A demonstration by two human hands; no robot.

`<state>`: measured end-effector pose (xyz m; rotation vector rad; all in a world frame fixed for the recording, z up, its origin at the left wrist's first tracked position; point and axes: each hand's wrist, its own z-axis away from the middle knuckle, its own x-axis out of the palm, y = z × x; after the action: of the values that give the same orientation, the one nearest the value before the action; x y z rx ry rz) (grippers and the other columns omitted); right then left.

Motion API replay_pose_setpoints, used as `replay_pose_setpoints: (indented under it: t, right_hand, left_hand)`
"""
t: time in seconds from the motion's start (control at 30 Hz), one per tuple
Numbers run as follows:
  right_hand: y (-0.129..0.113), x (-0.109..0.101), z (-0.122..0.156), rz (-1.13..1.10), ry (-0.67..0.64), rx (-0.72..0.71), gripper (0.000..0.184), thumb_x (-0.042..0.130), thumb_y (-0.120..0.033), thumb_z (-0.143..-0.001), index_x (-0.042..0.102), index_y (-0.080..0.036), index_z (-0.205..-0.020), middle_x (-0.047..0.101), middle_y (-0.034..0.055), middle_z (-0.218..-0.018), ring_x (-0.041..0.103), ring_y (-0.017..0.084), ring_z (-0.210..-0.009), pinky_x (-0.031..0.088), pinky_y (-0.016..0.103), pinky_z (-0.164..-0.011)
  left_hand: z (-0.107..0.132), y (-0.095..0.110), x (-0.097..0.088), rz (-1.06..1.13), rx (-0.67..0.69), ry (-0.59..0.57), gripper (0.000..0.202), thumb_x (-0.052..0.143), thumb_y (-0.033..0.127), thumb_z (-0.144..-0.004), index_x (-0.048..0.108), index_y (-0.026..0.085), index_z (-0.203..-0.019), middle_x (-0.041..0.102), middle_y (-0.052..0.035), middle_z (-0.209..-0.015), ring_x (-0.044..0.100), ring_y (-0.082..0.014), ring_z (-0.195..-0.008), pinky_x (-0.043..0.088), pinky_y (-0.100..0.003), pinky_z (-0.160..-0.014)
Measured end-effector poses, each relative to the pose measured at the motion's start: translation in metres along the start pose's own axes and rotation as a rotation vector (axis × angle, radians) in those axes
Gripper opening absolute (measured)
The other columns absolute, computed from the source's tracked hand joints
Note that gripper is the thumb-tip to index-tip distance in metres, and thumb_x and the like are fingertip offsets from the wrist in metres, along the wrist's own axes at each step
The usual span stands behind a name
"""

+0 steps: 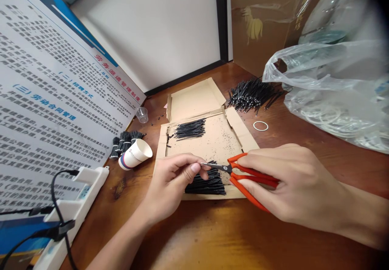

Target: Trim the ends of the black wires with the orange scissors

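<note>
Grasps scissors in the right hand above the cardboard, pinching what looks like a strand in the left hand at their tips, apparently to steady it. Has a near bundle and far bundle aligned on the cardboard, probably for order, plus a loose heap off its far right.

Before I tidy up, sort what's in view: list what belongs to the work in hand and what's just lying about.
Part of the work, it seems:
scissors, in the right hand
black strips
cardboard
tied bundles
white ring and bag (likely; the bundles wear similar bands)

Probably just lying about:
paper cup
plastic cup
power strip
</note>
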<state>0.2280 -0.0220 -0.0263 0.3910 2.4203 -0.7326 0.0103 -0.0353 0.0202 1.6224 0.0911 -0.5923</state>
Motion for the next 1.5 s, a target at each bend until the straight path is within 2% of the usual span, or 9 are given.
replay_pose_setpoints:
  t: [0.23, 0.63, 0.87, 1.3, 1.5]
  right_hand:
    - [0.0017, -0.0012, -0.0002, -0.075, -0.05, 0.027, 0.01, 0.053, -0.013, -0.077, 0.063, -0.014, -0.075, 0.051, -0.0019, -0.055, 0.039, 0.01, -0.046, 0.029, 0.026, -0.045]
    - [-0.0002, -0.0007, -0.0014, -0.066, -0.056, 0.016, 0.017, 0.051, -0.012, -0.081, 0.061, -0.015, -0.068, 0.049, -0.0029, -0.052, 0.038, 0.009, -0.045, 0.028, 0.025, -0.045]
    - [0.0013, 0.0002, -0.0005, -0.026, 0.024, 0.032, 0.013, 0.053, -0.013, -0.082, 0.065, -0.012, -0.076, 0.061, 0.0022, -0.061, 0.047, 0.01, -0.046, 0.033, 0.025, -0.045]
    - [-0.0033, -0.0001, 0.001, -0.098, -0.048, 0.056, 0.009, 0.056, -0.013, -0.078, 0.065, -0.012, -0.077, 0.052, -0.0025, -0.053, 0.04, 0.009, -0.044, 0.03, 0.026, -0.045]
    - [-0.0025, 0.0024, -0.0004, -0.044, -0.007, 0.026, 0.011, 0.056, -0.013, -0.081, 0.066, -0.012, -0.079, 0.058, -0.0009, -0.057, 0.046, 0.009, -0.045, 0.032, 0.026, -0.045]
  left_hand:
    - [0.0006, -0.0011, 0.0, 0.003, -0.004, 0.01, 0.018, 0.055, 0.025, -0.092, 0.067, 0.014, -0.084, 0.067, -0.0042, -0.074, 0.055, -0.0125, -0.068, 0.041, -0.022, -0.06]
    - [0.0002, -0.0011, 0.0, -0.007, 0.004, 0.001, 0.017, 0.055, 0.022, -0.092, 0.067, 0.014, -0.082, 0.066, -0.003, -0.074, 0.054, -0.0105, -0.067, 0.041, -0.02, -0.06]
    - [0.0007, -0.002, -0.0003, 0.021, -0.003, -0.004, 0.016, 0.055, 0.021, -0.092, 0.069, 0.015, -0.088, 0.066, -0.0029, -0.075, 0.053, -0.0092, -0.065, 0.041, -0.019, -0.057]
    - [0.0, -0.0017, 0.0016, 0.103, -0.017, 0.026, 0.011, 0.059, 0.021, -0.089, 0.068, 0.014, -0.087, 0.066, -0.0033, -0.075, 0.05, -0.0065, -0.055, 0.042, -0.016, -0.049]
    - [0.0009, -0.0014, 0.0017, 0.063, -0.009, 0.021, 0.012, 0.059, 0.022, -0.089, 0.067, 0.015, -0.086, 0.066, -0.0034, -0.075, 0.051, -0.0071, -0.055, 0.043, -0.016, -0.049]
